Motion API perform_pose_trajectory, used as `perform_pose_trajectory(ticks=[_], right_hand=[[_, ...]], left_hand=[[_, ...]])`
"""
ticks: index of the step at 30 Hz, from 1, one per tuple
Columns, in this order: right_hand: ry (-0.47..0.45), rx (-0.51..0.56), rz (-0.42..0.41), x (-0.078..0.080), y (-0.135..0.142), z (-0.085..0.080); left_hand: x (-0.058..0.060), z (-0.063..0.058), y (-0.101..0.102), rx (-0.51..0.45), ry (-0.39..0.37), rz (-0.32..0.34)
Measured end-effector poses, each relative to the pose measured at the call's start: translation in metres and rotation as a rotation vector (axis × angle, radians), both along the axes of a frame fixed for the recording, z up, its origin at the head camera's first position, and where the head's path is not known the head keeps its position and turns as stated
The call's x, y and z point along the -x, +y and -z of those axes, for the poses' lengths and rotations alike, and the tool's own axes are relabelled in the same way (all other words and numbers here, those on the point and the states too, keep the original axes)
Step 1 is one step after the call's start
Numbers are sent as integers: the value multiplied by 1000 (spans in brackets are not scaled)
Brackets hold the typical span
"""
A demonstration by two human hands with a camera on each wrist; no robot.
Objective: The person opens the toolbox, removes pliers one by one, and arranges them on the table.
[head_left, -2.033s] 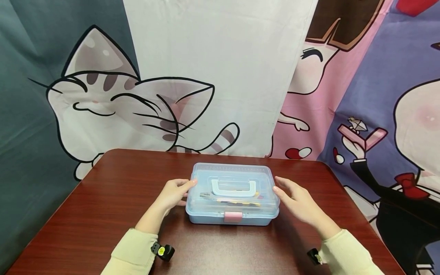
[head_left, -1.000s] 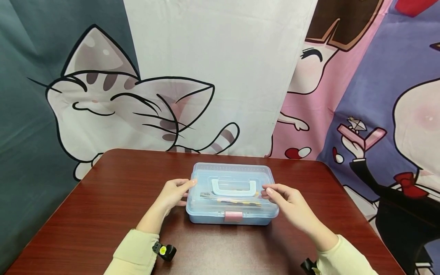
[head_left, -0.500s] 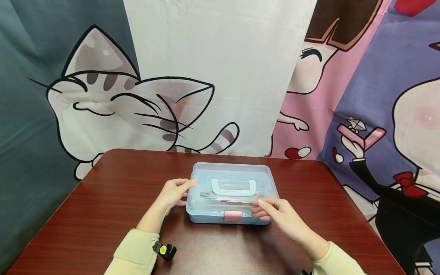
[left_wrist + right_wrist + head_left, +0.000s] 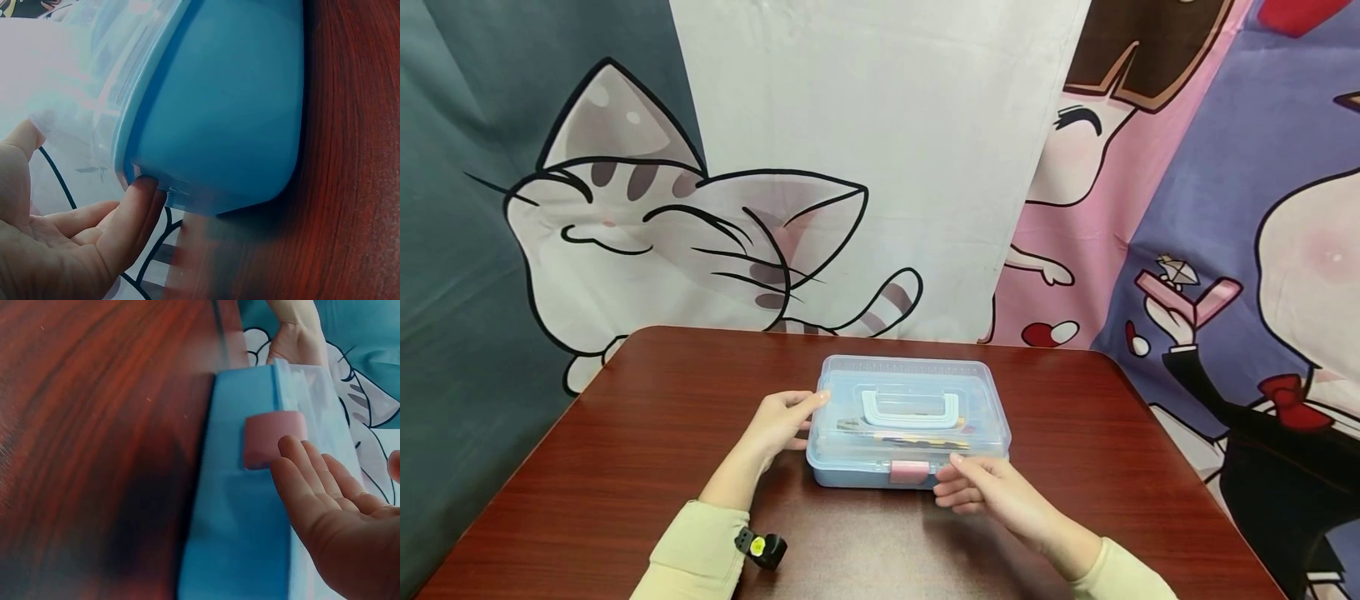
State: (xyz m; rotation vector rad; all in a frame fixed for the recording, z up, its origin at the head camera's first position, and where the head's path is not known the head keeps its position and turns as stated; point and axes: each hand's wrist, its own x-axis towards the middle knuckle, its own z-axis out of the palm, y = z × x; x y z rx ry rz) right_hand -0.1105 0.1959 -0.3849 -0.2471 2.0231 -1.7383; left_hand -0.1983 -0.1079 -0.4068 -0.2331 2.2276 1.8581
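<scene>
A light-blue plastic box (image 4: 850, 476) with a see-through lid stands on the table, its lid down. A white handle (image 4: 910, 422) tops the lid, and a pink latch (image 4: 909, 472) sits at the front. My left hand (image 4: 781, 423) holds the box's left side, thumb on the lid and fingertips at the rim, as the left wrist view shows. My right hand (image 4: 988, 493) is at the front, right of the latch. In the right wrist view its fingers (image 4: 306, 478) extend loosely, fingertips right at the latch. Through the lid, pencil-like yellow items (image 4: 921, 442) show inside.
The box stands on a dark red-brown wooden table (image 4: 647, 433) with rounded far corners. Behind it hangs a cloth backdrop (image 4: 887, 100) printed with a cartoon cat and figures. A black wrist camera (image 4: 762, 548) is strapped at the left sleeve.
From the box's right side, my right hand has moved over the lid's right edge, then down and left to the front near the latch. The left hand and the box stay in place.
</scene>
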Motion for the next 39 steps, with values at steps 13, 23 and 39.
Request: perform_pose_trajectory(ticks=[13, 23, 39], right_hand=[[-226, 59, 33, -1, -6, 23], [-318, 97, 34, 2, -10, 36], [-363, 173, 68, 4, -22, 45]], left_hand=[[0, 2, 0, 17, 11, 2], [1, 3, 0, 7, 20, -2], [0, 2, 1, 15, 9, -10]])
